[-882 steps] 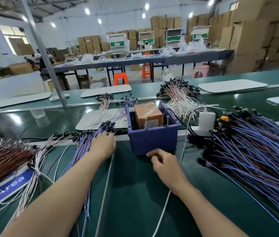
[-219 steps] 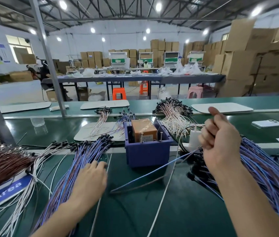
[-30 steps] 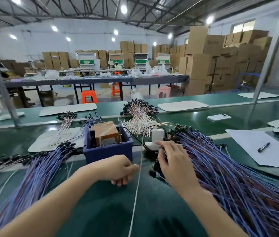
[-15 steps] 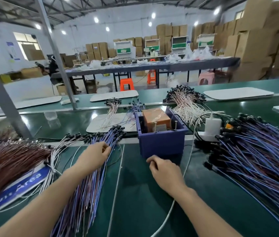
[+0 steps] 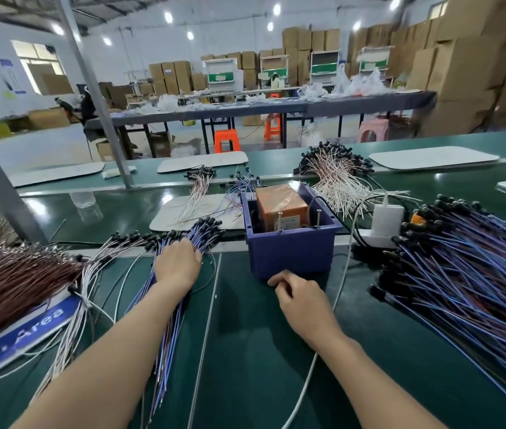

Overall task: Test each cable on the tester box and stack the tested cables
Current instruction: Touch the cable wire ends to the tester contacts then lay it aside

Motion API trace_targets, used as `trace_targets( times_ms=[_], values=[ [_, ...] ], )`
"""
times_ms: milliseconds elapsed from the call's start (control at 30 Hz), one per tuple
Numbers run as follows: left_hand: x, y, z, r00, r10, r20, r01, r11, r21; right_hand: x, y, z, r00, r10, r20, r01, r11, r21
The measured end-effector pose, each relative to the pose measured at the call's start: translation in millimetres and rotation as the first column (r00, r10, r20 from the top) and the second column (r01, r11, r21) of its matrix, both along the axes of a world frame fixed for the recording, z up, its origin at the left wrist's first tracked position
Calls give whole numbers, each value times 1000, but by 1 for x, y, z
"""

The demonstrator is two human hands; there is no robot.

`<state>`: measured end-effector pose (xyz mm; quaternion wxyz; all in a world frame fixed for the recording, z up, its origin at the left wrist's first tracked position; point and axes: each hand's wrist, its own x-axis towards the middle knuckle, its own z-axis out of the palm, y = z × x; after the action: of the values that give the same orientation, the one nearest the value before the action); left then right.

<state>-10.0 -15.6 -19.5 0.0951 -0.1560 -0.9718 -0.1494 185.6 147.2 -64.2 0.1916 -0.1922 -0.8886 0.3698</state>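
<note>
Since half a second ago your left hand [image 5: 177,264] slid forward onto the stacked blue cables [image 5: 206,233], 9 o'clock of the tester box [image 5: 292,255]; right hand [image 5: 301,297] at 6 o'clock. Both hands' fingers curl; grip unclear.

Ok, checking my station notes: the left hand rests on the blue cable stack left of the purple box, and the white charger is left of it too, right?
Not quite: in the head view the white charger stands right of the purple box. The left hand does rest on the blue cable stack left of it.
</note>
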Motion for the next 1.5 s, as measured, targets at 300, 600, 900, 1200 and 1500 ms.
trace_targets(
  times_ms=[300, 600, 900, 1200, 1500],
  values=[
    [11, -6, 23, 960, -125, 251, -81, 734, 675, 3, -3, 3, 1000, -10, -30, 9, 999, -34],
    [48, -21, 80, 896, -402, 191, -71, 295, 953, 8, -5, 8, 997, -31, -78, 16, 984, -179],
    [137, 16, 98, 657, -629, -416, 751, 497, 434, 16, -10, 110, 769, -201, -607, -490, 424, -762],
    [167, 25, 62, 554, -823, -125, 828, 560, -19, 82, 49, 112, 791, -303, -532, -530, 96, -843],
    [124, -15, 78, 534, -723, -439, 687, 673, -273, 119, 73, 70, 913, -257, -316, -247, 268, -931]
  ],
)
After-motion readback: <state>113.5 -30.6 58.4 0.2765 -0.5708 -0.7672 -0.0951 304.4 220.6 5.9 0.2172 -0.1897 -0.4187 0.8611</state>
